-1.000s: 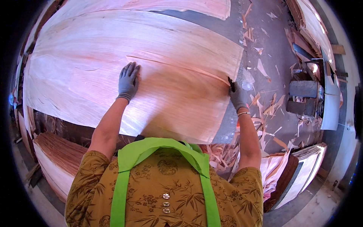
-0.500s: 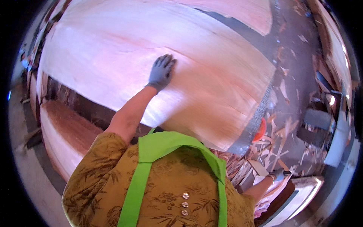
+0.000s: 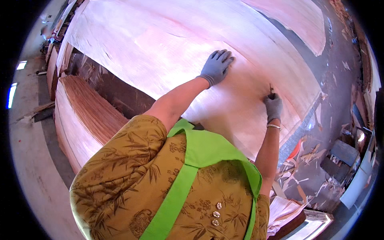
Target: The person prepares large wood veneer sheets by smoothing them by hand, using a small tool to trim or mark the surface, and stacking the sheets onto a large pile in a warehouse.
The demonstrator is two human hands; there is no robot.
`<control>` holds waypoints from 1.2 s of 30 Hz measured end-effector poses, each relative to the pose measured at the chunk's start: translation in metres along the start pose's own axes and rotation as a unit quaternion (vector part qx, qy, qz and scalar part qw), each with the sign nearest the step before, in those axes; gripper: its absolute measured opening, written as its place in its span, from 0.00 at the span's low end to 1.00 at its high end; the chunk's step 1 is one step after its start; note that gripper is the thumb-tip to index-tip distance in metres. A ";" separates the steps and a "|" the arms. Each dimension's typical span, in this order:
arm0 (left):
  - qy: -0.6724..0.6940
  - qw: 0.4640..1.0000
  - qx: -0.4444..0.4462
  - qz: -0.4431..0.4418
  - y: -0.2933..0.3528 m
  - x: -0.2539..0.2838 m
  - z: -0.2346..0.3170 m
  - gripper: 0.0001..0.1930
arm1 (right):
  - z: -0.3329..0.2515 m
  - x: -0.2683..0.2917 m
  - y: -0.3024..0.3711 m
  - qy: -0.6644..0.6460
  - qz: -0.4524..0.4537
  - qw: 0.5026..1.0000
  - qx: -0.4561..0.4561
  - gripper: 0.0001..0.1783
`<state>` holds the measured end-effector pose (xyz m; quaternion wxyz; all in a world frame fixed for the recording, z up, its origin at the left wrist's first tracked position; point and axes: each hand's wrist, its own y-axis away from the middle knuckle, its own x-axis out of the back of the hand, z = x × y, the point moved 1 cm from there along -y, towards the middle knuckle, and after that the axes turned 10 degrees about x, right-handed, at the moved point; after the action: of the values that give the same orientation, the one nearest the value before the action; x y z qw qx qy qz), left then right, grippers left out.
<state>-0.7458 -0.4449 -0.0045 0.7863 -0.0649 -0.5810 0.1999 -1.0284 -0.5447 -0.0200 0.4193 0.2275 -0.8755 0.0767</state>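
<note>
A large, pale sheet of wood veneer (image 3: 160, 52) covers the surface in front of me, with a thin crack or seam line running across it. My left hand (image 3: 216, 68), in a grey glove, lies flat on the veneer with its fingers stretched out. To its right, my right hand (image 3: 273, 107), gloved in grey too, is closed around a small dark knife (image 3: 271, 92). The knife's thin tip points away from me, over the veneer; whether it touches the sheet I cannot tell.
A thick stack of veneer sheets (image 3: 90, 106) stands at the left. Another sheet (image 3: 296, 20) lies at the far right. Wood scraps (image 3: 316, 156) litter the floor on the right, beside a red-orange object (image 3: 295, 150) and a dark boxy object (image 3: 340, 158). A person (image 3: 47, 34) is far left.
My right hand has come up from low at the right, by the scraps, to over the veneer with the knife. The left hand remains flat on the sheet. The whole view has shifted.
</note>
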 end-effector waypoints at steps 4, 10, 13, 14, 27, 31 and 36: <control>0.013 0.998 -0.020 -0.066 0.014 0.014 -0.020 0.26 | -0.010 -0.002 -0.007 -0.050 -0.028 0.997 -0.050 0.11; -0.044 0.927 -0.220 -0.302 0.075 0.087 -0.051 0.38 | 0.013 -0.003 -0.005 -0.036 -0.014 0.995 -0.089 0.08; 0.041 0.937 -0.271 -0.218 0.090 0.074 -0.082 0.22 | 0.010 -0.010 -0.010 -0.021 -0.016 0.996 -0.086 0.08; 0.062 0.934 -0.291 -0.199 0.090 0.070 -0.084 0.18 | 0.014 -0.013 -0.010 -0.026 -0.010 0.996 -0.089 0.08; -0.010 0.973 -0.145 -0.179 0.068 0.134 -0.207 0.08 | 0.025 -0.010 -0.008 0.072 0.010 0.993 -0.089 0.15; -0.204 0.973 -0.022 -0.101 0.077 0.192 -0.333 0.12 | -0.030 0.001 -0.004 0.042 0.027 0.998 -0.023 0.18; -0.411 0.889 0.156 -0.129 0.078 0.211 -0.364 0.25 | 0.006 0.011 0.013 -0.012 0.012 0.993 -0.116 0.14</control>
<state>-0.3704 -0.2436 0.0412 0.4961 0.2224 -0.8167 0.1933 -1.0444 -0.5393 -0.0148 0.4314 0.1676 -0.8861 -0.0232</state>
